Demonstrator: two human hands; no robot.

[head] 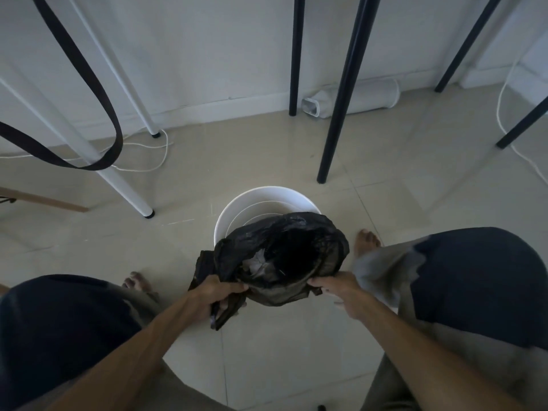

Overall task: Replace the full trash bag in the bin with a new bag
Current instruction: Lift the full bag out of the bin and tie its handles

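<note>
A round white bin (pixel 237 209) stands on the tiled floor between my knees, its far inside wall bare. A black trash bag (pixel 281 247) hangs over the bin's near half, its mouth spread wide with some pale scraps visible inside. My left hand (pixel 216 295) grips the bag's near-left edge, with a loose flap of plastic hanging below the fist. My right hand (pixel 335 287) pinches the bag's near-right edge. Both hands are on the near side of the bin, above the floor.
Black table legs (pixel 341 114) rise just behind the bin, white legs (pixel 118 179) at the left with a dangling black strap (pixel 89 84). A white cylinder (pixel 355 97) lies by the wall. White cables (pixel 154 161) run over the floor. My bare feet flank the bin.
</note>
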